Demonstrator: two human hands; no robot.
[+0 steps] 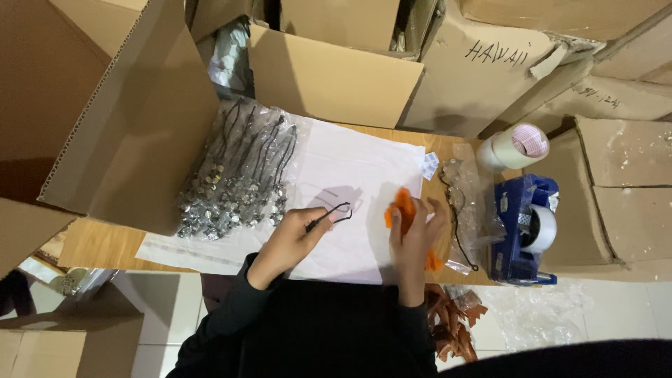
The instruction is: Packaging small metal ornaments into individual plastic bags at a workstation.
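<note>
My left hand pinches a thin black cord loop over a white sheet on the wooden table. My right hand holds a small orange piece, blurred, with more orange showing below the palm. A clear bag of black cords with silvery charms lies to the left of my left hand. To the right of my right hand lies a clear plastic bag with a black cord on it.
Open cardboard boxes crowd the left, back and right. A blue tape dispenser and a roll of tape stand at the right. Brown pieces and crumpled clear plastic lie below the table's edge.
</note>
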